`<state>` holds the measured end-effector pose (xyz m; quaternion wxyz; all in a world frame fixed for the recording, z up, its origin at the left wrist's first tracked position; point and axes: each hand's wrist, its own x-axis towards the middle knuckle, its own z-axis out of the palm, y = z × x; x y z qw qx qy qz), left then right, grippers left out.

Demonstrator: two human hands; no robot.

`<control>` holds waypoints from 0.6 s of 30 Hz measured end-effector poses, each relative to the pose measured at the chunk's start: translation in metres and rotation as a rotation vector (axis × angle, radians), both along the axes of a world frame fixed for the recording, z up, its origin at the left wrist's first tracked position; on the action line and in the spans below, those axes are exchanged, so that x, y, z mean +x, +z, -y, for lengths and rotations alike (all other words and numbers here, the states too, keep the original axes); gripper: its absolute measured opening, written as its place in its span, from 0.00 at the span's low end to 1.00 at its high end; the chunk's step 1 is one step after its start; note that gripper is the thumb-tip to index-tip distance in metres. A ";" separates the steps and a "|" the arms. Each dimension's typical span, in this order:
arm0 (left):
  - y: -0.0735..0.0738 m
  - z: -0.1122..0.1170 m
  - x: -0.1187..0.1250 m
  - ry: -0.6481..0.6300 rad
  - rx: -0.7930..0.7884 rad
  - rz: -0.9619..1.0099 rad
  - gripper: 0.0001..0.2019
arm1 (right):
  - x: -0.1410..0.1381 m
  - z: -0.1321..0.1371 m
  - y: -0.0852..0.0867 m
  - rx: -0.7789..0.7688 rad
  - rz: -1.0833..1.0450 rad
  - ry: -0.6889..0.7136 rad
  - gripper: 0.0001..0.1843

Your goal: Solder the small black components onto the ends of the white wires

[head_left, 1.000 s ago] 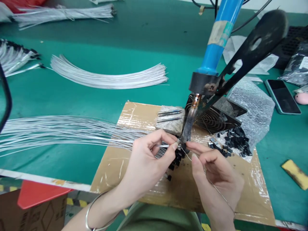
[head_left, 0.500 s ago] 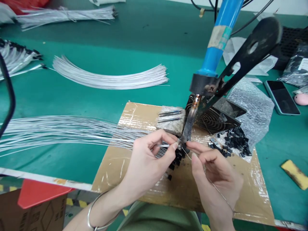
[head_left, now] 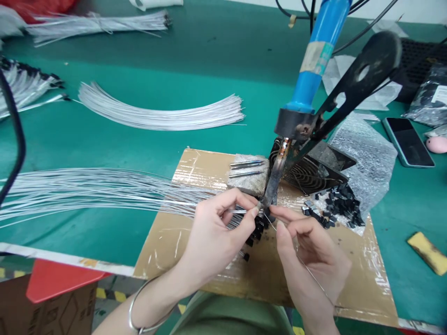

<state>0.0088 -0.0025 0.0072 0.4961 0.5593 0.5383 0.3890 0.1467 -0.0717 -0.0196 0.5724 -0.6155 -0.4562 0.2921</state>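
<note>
On a green table, over taped cardboard, the left hand pinches a white wire at the soldering iron tip. The right hand pinches solder wire there. The joint looks mid-soldering; next likely needs steady withdrawal.

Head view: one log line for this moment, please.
left hand: pinching thin wire | right hand: pinching solder strand | both at soldering iron tip | surface: taped cardboard

Green worktop (evenly lit)
</note>
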 end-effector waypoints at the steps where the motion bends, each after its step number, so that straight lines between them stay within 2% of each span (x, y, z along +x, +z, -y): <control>1: 0.000 0.000 0.000 0.000 -0.001 -0.001 0.06 | -0.001 0.000 0.001 -0.007 0.003 -0.007 0.13; 18: 0.001 0.001 0.001 0.013 0.044 -0.011 0.07 | -0.003 0.000 0.004 0.018 0.043 -0.010 0.12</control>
